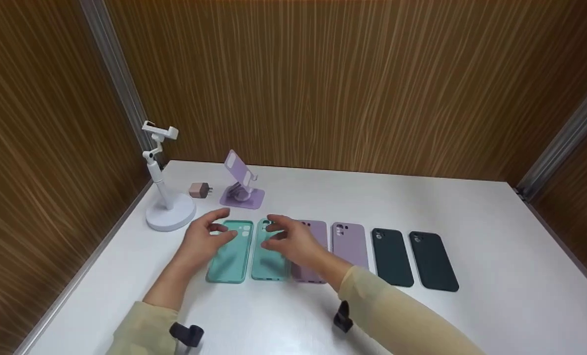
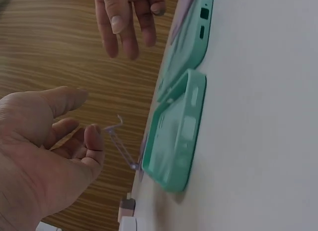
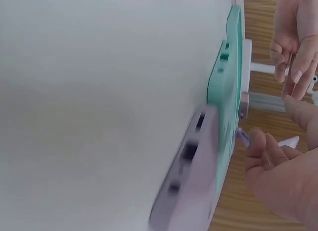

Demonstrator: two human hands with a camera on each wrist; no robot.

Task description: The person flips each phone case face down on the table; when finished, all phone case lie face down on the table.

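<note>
A row of phone cases lies on the white table. Leftmost is a mint case [image 1: 228, 268] with its hollow inside facing up, as the left wrist view also shows. Beside it a second mint case [image 1: 269, 266] lies back up, followed by a lilac case [image 1: 307, 273] that my right forearm and hand partly cover. My left hand [image 1: 202, 241] hovers over the first mint case, fingers loosely bent, holding nothing. Above the second mint case and the first lilac one hangs my right hand [image 1: 296, 241], also holding nothing, its thumb and fingers apart.
Farther right lie another lilac case [image 1: 351, 246] and two dark green cases, one inner [image 1: 393, 259] and one outer [image 1: 434, 261]. Behind the row stand a purple folding phone stand [image 1: 243, 192], a pink-and-black charger plug [image 1: 200, 190] and a white phone stand [image 1: 170, 212]. Wood-grain panels [image 1: 323, 88] enclose the table.
</note>
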